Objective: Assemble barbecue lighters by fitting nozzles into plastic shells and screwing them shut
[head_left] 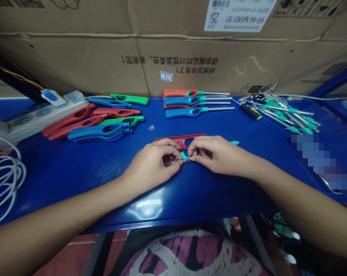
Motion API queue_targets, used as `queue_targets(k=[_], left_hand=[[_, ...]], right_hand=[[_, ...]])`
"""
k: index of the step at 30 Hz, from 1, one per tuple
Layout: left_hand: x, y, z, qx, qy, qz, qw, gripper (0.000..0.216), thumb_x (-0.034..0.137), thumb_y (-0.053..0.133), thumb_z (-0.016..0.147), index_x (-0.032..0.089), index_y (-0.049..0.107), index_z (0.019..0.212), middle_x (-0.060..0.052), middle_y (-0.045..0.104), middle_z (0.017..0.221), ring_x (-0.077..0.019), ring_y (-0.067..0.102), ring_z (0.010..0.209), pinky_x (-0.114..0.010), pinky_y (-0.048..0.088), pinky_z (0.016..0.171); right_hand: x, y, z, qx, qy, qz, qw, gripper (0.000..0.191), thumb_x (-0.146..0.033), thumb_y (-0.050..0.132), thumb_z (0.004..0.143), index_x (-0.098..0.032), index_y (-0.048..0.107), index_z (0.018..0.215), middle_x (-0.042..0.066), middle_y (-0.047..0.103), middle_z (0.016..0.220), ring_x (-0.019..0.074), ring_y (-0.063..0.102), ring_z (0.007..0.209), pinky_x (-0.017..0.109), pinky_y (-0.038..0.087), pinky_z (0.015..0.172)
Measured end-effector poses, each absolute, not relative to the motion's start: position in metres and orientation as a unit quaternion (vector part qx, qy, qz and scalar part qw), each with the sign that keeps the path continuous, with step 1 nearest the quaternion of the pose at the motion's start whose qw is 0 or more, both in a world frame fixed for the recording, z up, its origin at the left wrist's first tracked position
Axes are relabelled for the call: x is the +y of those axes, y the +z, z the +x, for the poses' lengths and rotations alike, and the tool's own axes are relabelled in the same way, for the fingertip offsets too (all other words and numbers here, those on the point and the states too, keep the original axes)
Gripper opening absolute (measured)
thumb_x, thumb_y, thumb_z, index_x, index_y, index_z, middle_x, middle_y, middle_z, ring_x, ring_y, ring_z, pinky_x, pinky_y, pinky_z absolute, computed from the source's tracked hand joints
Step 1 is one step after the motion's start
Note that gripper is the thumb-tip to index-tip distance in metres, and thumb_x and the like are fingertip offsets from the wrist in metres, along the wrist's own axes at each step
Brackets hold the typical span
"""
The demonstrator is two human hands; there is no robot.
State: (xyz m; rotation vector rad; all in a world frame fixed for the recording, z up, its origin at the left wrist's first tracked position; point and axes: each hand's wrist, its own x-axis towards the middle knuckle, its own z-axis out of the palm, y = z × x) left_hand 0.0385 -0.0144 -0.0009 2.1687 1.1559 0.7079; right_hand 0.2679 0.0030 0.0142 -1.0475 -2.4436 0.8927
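On the blue table in front of me lies an opened red gas lighter casing, one red casing half (180, 138) just beyond my fingers. The other half, largely covered by my hands, holds a teal trigger (184, 155) and a small metallic part. My left hand (154, 161) is closed on the lighter's left side, thumb and fingers pinching around the inner parts. From the right, my right hand (216, 153) pinches the lighter beside the trigger. A teal tip (234, 142) shows past my right hand. Exactly which small part each fingertip presses is hidden.
Several coloured casings (104, 126) lie left, beside a white power strip (41, 113) and coiled cable (9, 180). Small screws (152, 128) sit nearby. Assembled lighters (187, 111) are behind. A screwdriver (250, 110) and metal-tube assemblies (294, 115) lie right, before a cardboard wall (89, 65).
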Motion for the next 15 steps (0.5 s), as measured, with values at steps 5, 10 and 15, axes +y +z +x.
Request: queue_targets(k=[5,10,15], left_hand=[[-0.0154,0.0007,0.0378,0.422,0.267,0.821,0.276,0.012,0.016,0.069,0.083,0.023,0.078,0.086,-0.002,0.072,0.107,-0.0202,0.070,0.096,-0.035,0.055,0.088],[-0.0155,-0.0004,0.0364,0.414,0.269,0.831,0.257,0.011,0.018,0.068,0.085,0.022,0.078,0.086,-0.003,0.073,0.108,-0.0194,0.071,0.093,-0.032,0.055,0.081],[-0.0172,-0.0008,0.0336,0.416,0.260,0.838,0.239,0.011,0.021,0.067,0.087,0.023,0.079,0.089,-0.005,0.072,0.113,-0.0198,0.072,0.091,-0.033,0.056,0.079]], right_hand=[[0.0033,0.0130,0.2679,-0.861,0.308,-0.367,0.172,0.007,-0.010,0.063,0.088,-0.016,0.064,0.090,-0.001,0.061,0.079,0.0087,0.048,0.062,0.022,0.038,0.061],[0.0033,0.0135,0.2683,-0.857,0.306,-0.376,0.175,0.006,-0.010,0.065,0.087,-0.015,0.065,0.088,-0.002,0.060,0.076,0.0082,0.048,0.061,0.021,0.037,0.060],[0.0030,0.0154,0.2696,-0.846,0.324,-0.391,0.163,0.010,-0.010,0.060,0.089,-0.016,0.068,0.090,-0.001,0.062,0.073,0.0095,0.052,0.062,0.023,0.038,0.061]])
